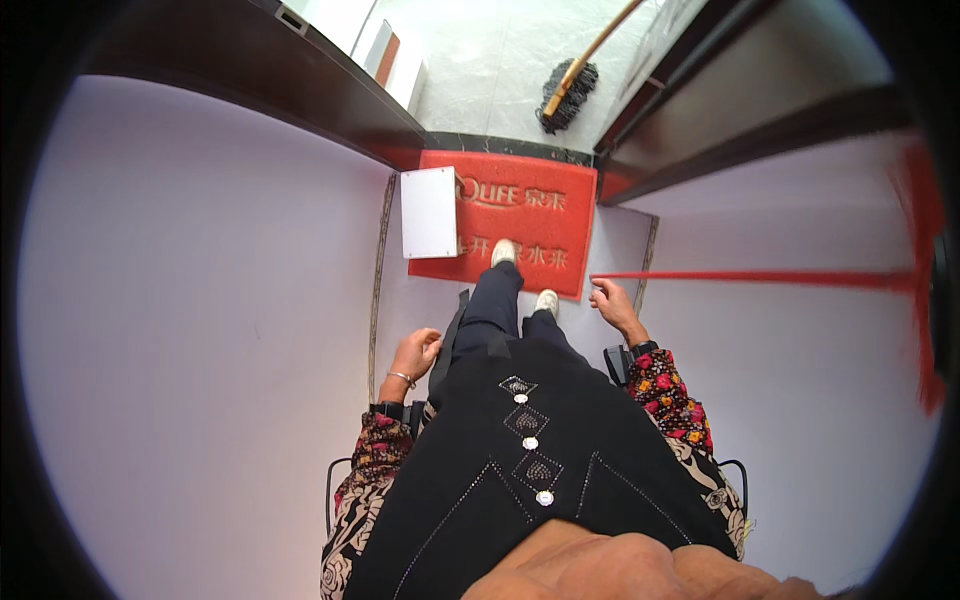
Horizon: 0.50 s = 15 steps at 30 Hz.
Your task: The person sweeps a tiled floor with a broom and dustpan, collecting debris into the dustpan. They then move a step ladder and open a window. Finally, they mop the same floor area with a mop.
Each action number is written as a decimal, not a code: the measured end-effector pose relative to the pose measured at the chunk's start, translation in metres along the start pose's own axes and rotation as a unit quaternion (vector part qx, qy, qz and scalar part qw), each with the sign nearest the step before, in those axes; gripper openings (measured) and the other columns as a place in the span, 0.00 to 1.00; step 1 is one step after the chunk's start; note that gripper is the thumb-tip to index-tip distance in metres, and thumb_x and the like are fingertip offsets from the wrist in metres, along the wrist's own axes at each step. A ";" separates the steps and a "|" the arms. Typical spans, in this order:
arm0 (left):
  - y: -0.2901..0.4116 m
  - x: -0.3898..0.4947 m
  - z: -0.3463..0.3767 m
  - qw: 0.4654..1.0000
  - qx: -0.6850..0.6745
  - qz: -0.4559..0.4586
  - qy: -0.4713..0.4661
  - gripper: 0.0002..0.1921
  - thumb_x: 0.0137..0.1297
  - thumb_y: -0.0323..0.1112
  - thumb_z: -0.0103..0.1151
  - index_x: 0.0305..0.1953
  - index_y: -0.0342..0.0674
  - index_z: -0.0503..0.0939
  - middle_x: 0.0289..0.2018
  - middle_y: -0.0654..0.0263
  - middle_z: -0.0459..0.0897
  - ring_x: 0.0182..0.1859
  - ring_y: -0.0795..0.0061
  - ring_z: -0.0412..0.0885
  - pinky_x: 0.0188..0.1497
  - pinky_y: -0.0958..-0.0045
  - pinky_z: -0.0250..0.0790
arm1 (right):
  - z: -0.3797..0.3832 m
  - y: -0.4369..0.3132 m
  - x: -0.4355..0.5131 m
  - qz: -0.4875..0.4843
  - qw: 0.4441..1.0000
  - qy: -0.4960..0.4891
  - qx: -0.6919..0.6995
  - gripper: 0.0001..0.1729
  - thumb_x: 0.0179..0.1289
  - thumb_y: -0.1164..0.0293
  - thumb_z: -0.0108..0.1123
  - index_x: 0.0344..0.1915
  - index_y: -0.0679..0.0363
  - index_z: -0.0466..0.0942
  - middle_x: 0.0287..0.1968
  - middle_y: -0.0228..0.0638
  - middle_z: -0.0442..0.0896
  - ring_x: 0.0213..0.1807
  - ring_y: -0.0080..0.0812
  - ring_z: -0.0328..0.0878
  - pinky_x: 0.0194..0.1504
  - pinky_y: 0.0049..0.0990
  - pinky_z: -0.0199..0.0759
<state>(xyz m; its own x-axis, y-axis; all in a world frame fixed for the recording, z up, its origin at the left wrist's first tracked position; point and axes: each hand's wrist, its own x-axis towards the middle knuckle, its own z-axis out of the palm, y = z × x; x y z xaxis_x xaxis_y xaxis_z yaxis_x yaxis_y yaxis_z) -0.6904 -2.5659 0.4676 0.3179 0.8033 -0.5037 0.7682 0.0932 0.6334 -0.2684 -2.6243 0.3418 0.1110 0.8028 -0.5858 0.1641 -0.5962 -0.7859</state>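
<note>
My left hand [418, 352] hangs beside my left thigh, its fingers loosely bent and holding nothing. A bracelet and a black strap are on that wrist. On the other side, my right hand [611, 300] hangs with bent fingers just below the narrow end of a red pole [750, 277]. I see no grip around the pole, and whether the fingertips touch it is unclear. A black strapped device [618, 364] sits at my right wrist. Under my front shoe [505, 252] lies a red doormat [517, 225] bearing writing. A white flat-topped box [429, 212] covers the mat's left side.
Dark brown door framing [300, 90] borders the doorway, with a dark threshold strip [510, 146]. Past it, a mop [568, 94] with a wooden handle stands on pale tiles. Pale walls [187, 262] flank me. A blurred red shape [924, 277] is at far right.
</note>
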 end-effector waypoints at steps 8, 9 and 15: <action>0.059 0.156 -0.107 0.996 -0.001 -0.090 0.021 0.09 0.58 0.32 0.57 0.38 0.35 0.77 0.34 0.56 0.81 0.37 0.66 0.81 0.41 0.71 0.72 | -0.041 -0.146 0.211 -0.045 0.998 0.016 0.029 0.19 0.59 0.70 0.53 0.49 0.68 0.71 0.30 0.41 0.80 0.31 0.27 0.78 0.36 0.26 0.72; 0.082 0.184 -0.125 0.994 -0.005 -0.111 0.025 0.09 0.57 0.32 0.57 0.38 0.36 0.77 0.33 0.56 0.81 0.36 0.65 0.81 0.40 0.71 0.72 | -0.059 -0.168 0.237 -0.007 1.000 0.024 -0.002 0.19 0.58 0.69 0.55 0.48 0.67 0.72 0.31 0.43 0.81 0.32 0.33 0.79 0.37 0.29 0.72; 0.215 0.384 -0.216 0.986 -0.035 -0.100 0.125 0.09 0.58 0.32 0.57 0.38 0.35 0.78 0.34 0.57 0.81 0.37 0.65 0.81 0.40 0.71 0.72 | -0.208 -0.318 0.422 -0.069 0.981 0.052 -0.173 0.17 0.54 0.69 0.56 0.45 0.63 0.74 0.37 0.49 0.80 0.40 0.47 0.77 0.44 0.36 0.71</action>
<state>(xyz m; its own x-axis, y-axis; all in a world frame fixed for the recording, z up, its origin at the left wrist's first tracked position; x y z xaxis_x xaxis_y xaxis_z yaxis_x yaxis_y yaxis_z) -0.5235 -2.1098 0.5371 0.0101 0.8843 -0.4668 0.7579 0.2977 0.5804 -0.0696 -2.0940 0.3854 0.1601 0.8827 -0.4419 0.5059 -0.4577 -0.7311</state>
